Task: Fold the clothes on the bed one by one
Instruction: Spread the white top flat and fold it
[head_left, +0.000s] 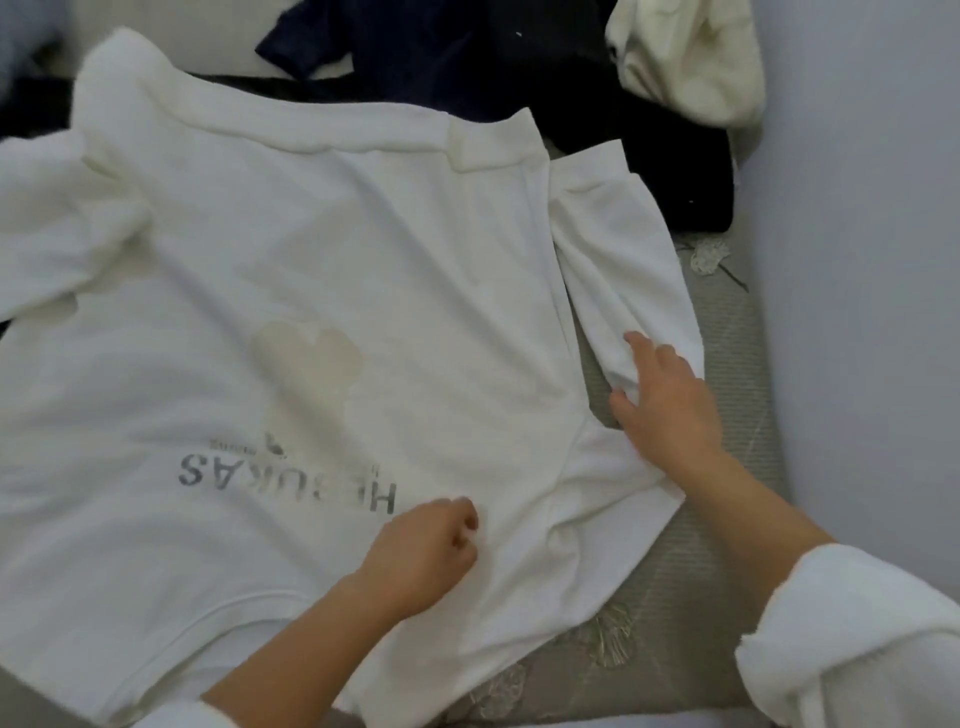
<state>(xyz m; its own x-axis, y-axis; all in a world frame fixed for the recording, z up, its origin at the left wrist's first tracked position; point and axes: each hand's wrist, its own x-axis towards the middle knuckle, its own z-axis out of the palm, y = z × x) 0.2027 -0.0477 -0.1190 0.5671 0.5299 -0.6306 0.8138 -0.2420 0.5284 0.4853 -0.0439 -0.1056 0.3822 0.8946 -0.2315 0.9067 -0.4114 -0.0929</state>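
Grey patterned bed (675, 597), white printed sweatshirt (311, 249) spread flat across it, left hand (422, 552) with curled fingers apparently pinching its fabric, right hand (667, 402) loosely gripping the sleeve (623, 249), dark clothes (493, 67) piled beyond.

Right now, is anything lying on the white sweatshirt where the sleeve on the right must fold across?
Only the left hand, gripping the white sweatshirt beside the sleeve that the right hand holds. Dark clothes lie beyond its far edge.
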